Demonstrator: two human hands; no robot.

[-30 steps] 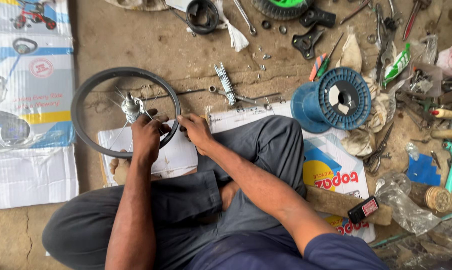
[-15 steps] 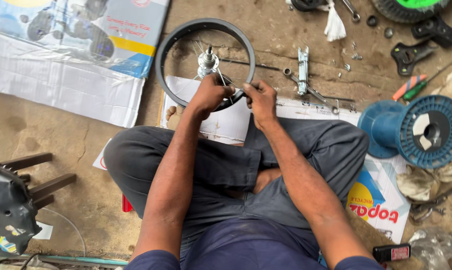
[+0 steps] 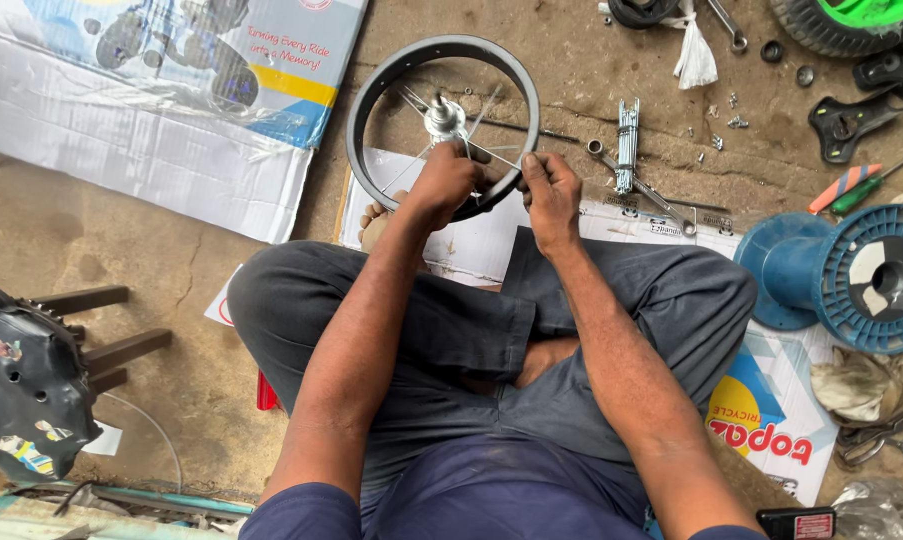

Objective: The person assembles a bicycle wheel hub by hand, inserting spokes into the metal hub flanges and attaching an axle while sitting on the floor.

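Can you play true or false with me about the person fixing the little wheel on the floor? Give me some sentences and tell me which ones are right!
1. Both hands are at the small wheel. True: the left hand and the right hand are on its near rim and spokes.
2. The wheel has a fat green tyre on it. False: its rim is bare and dark; the green wheel lies apart at the top right.
3. A blue spool lies on the person's right. True.
4. The person sits on a chair. False: the person sits cross-legged on the floor.
5. A spanner lies near the wheel. True.
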